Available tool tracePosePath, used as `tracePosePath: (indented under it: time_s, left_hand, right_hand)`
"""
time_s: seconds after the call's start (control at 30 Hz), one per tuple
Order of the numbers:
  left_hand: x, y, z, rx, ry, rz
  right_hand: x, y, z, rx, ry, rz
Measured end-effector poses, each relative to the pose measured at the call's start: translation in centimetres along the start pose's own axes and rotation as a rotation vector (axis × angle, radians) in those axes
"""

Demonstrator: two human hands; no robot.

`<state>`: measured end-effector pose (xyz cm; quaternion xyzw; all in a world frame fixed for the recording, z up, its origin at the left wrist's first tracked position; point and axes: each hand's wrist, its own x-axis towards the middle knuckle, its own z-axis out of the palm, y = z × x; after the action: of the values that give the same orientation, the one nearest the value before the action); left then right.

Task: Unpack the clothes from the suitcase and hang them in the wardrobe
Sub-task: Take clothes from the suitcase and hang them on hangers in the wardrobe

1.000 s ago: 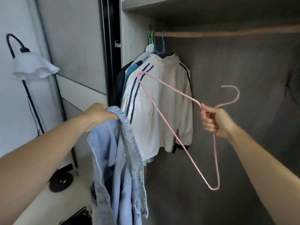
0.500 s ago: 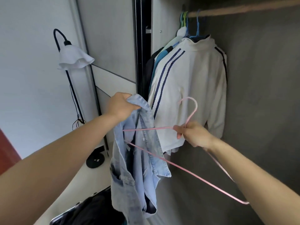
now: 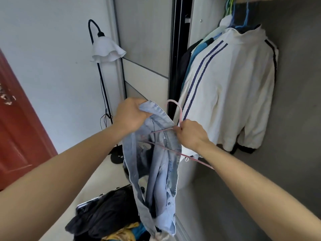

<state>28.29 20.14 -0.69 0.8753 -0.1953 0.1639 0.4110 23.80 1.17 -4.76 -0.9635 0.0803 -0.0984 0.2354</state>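
denim shirt [image 3: 156, 171] held up before the wardrobe [image 3: 295, 110]

left grip [image 3: 132, 117] bunches its collar; right grip [image 3: 191, 134] pinches the pink hanger [image 3: 175, 108] below the hook. hanger's left end lost in cloth, right end behind the forearm. suitcase [image 3: 83, 205] below, cut off.

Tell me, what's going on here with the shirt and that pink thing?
A person is putting a light blue denim shirt onto a pink wire hanger in front of an open wardrobe. The left hand holds the shirt up by its collar, and the right hand holds the hanger just below its hook, one end pushed in at the shirt's neck. A white jacket hangs inside. More clothes lie in the suitcase below.
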Motion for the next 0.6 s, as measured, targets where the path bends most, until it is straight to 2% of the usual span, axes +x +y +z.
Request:
tracePosePath:
  time_s: [0.07,0.2,0.3,0.37,0.43,0.5,0.53,0.57,0.6]
  left_hand:
    - [-0.7,-0.2,0.0,0.034,0.0,0.023]
    - [-2.1,-2.6,-1.1,0.138,-0.045,-0.063]
    - [-3.5,-3.0,-0.6,0.092,-0.103,-0.049]
    - [-4.8,-2.9,-0.3,0.084,-0.229,0.004]
    - [-5.9,-3.1,-0.5,0.137,-0.482,0.04]
    - [-6.4,-3.4,-1.1,0.22,-0.756,-0.001]
    - [-6.5,-3.9,-1.5,0.239,-0.818,-0.038]
    - [-6.3,-4.4,-1.8,0.224,-0.801,-0.071]
    - [-6.2,-4.9,-2.2,0.183,-0.696,-0.092]
  right_hand:
    - [-0.2,-0.6,1.2,0.058,0.002,-0.037]
    - [-0.3,-0.9,2.4,0.371,0.164,-0.028]
    - [-0.5,-0.9,4.1,0.445,0.107,-0.006]
    - [-0.9,-1.0,5.2,0.504,0.068,0.011]
    - [-1.4,-1.3,5.8,0.536,0.08,-0.025]
    - [-1.8,-1.4,6.3,0.535,0.071,-0.12]
    - [-1.9,-1.5,6.6,0.536,0.05,-0.163]
    - [-2.1,-1.6,6.8,0.542,0.026,-0.195]
    - [-2.1,-1.6,7.0,0.559,0.009,-0.207]
